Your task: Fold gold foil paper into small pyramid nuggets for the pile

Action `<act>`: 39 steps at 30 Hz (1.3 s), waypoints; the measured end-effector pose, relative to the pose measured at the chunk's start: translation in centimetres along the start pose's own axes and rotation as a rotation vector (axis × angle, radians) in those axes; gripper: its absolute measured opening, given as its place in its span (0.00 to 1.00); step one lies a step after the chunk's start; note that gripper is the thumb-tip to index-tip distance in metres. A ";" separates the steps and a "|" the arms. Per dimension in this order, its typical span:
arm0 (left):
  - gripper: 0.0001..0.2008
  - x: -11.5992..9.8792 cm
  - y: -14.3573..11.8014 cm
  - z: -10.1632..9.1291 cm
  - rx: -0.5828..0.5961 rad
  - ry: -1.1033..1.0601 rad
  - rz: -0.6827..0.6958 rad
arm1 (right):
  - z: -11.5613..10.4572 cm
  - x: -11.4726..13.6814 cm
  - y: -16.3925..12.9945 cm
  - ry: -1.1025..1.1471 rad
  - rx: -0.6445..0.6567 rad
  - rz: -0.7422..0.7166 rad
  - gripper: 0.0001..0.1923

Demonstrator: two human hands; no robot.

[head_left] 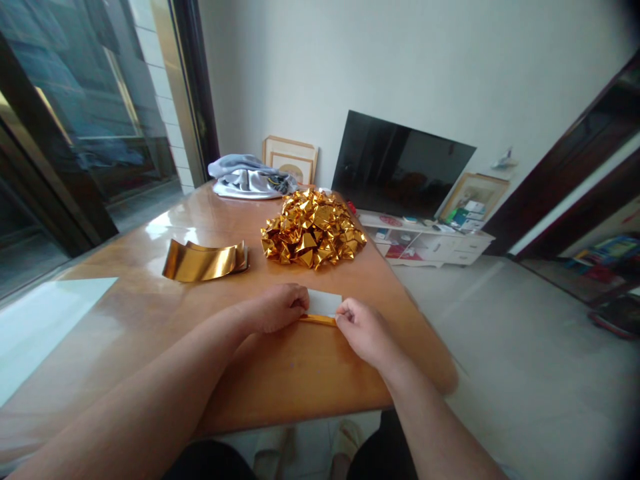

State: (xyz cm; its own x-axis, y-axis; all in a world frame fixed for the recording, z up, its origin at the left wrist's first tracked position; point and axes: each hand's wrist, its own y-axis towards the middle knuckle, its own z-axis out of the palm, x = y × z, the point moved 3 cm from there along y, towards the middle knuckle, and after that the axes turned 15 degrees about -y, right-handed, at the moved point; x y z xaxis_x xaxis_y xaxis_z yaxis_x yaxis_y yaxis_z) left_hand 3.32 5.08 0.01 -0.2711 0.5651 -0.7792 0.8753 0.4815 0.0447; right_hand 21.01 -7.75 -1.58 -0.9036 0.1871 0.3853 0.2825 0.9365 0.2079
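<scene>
Between my two hands lies a sheet of gold foil paper point(324, 303), pale back facing up, with a gold strip folded over along its near edge. My left hand point(280, 307) is closed, its fingertips pinching the sheet's left end. At the right end, my right hand point(361, 328) pinches the folded edge between thumb and fingers. Just beyond my hands rises a heap of folded gold foil pieces point(314, 230). To its left rests a curled stack of flat gold foil sheets point(205, 261).
The glossy wooden table point(300, 380) has its right edge close to my right forearm. A pale sheet point(45, 327) covers the table's left side. Folded grey clothing point(250, 177) sits at the far end. Beyond stand a television point(400, 163) and a white cabinet point(435, 247).
</scene>
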 end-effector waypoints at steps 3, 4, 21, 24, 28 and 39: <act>0.05 -0.2 -0.1 0.1 0.005 0.023 0.000 | 0.0 0.0 0.0 -0.009 -0.002 -0.001 0.03; 0.05 -0.2 -0.1 0.1 0.009 0.028 -0.003 | 0.0 0.0 0.0 -0.011 -0.002 0.000 0.03; 0.14 -2.4 -0.8 0.4 0.008 0.086 0.186 | 0.3 -0.4 -0.1 0.108 0.053 0.057 0.05; 0.13 -2.2 -0.7 0.6 0.024 0.064 0.193 | 0.1 -0.5 0.0 0.174 0.082 0.088 0.07; 0.13 -1.9 -0.5 0.7 0.012 0.082 0.201 | -0.5 0.2 -0.1 0.289 0.145 0.105 0.09; 0.13 -1.1 0.0 0.9 -0.094 0.057 0.181 | -1.4 0.4 -0.2 0.348 0.161 0.138 0.11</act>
State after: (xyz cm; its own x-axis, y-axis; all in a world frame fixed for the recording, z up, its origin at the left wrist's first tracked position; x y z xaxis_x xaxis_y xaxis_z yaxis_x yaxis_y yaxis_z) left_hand 3.99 3.80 0.30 -0.1372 0.6837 -0.7167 0.8713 0.4275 0.2409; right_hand 21.02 -8.24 -0.22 -0.6897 0.2286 0.6870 0.3149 0.9491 0.0004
